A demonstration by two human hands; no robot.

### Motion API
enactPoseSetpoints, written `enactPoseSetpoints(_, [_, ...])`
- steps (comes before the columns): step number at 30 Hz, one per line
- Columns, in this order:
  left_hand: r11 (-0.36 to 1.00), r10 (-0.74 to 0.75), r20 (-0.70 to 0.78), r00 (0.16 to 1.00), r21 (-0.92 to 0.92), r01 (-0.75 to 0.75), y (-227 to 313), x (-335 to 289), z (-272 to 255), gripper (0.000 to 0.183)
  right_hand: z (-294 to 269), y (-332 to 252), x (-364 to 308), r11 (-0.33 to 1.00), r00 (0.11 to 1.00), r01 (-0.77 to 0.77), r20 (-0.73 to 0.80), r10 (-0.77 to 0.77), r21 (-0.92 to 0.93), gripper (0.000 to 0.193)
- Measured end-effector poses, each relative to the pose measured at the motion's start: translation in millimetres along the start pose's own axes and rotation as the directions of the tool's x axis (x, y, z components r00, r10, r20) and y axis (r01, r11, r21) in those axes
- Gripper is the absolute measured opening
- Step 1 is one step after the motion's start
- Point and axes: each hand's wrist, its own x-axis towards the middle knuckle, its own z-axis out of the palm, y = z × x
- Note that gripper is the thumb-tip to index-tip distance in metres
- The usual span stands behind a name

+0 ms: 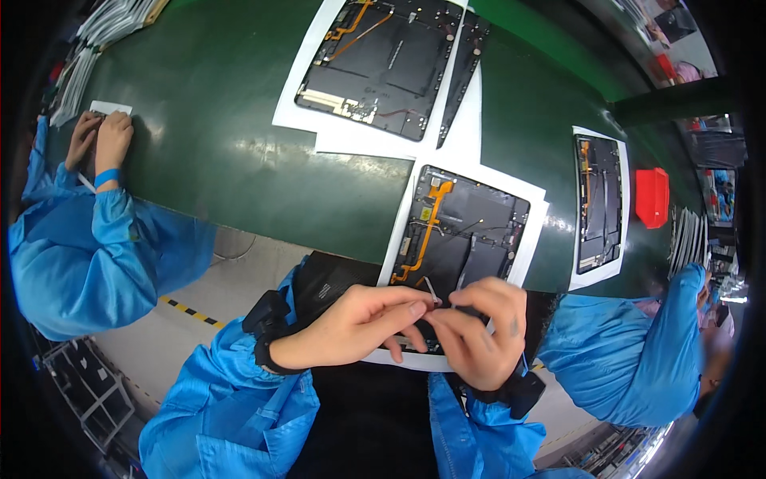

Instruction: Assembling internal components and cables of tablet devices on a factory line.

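Observation:
My left hand (351,329) and my right hand (485,331) meet over the near end of an opened tablet housing (455,231). The fingertips of both hands are closed in a pinch, nearly touching each other. A thin pale strip (432,289) sticks up at the left fingertips; its lower end is hidden. Whatever sits between the right fingertips is too small to make out. The black housing has an orange flex cable (431,217) along its left side and lies on a white sheet (529,191) at the table's near edge.
Farther back on the green table (231,104) lies another opened tablet housing (391,68) on white sheets. A third tablet housing (600,203) and a red tray (652,197) are at right. Co-workers in blue sit on the left (88,255) and right (630,359).

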Motion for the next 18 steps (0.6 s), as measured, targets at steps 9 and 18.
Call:
enactPoseSetpoints(9, [0.986,0.031,-0.087,0.996,0.167,-0.017,1.3,-0.1,-9.6,0.020,18.0,8.1,-5.5,0.936,0.987,-0.127,0.132,0.088,0.329,0.030])
enactPoseSetpoints(18, [0.896,0.235,-0.076,0.969,0.403,-0.186,-3.4,-4.2,-11.3,0.018,26.5,16.7,-7.2,0.939,0.988,-0.147,0.100,0.122,0.311,0.026])
